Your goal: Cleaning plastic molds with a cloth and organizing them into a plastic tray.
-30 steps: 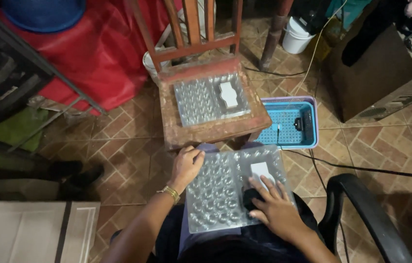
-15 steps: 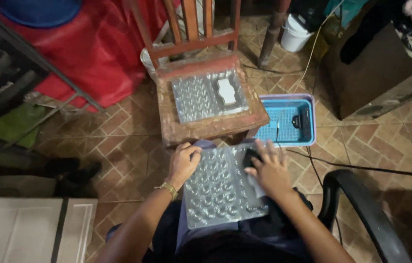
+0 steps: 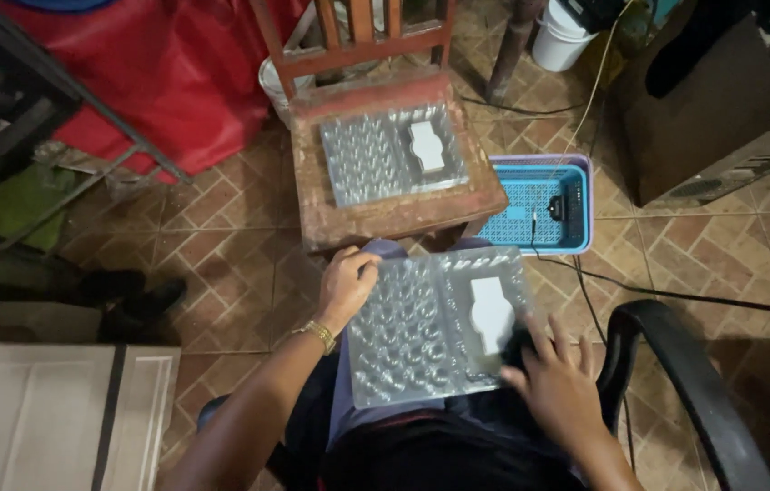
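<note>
Clear glossy moulded plastic tray (image 3: pixel 421 332) on lap, a twin tray (image 3: pixel 376 155) on worn, scuffed matt wooden chair seat (image 3: pixel 385 214); perforated blue plastic basket (image 3: pixel 530 209); rough terracotta floor tiles (image 3: pixel 230 218); red sheeny cloth (image 3: pixel 185 64); gold metal bracelet (image 3: pixel 319 335).

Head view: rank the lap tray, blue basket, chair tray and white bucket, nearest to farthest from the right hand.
From the right hand:
1. Lap tray, touching, just left of it.
2. Blue basket, on the floor ahead.
3. Chair tray, ahead and left.
4. White bucket, far top.
</note>
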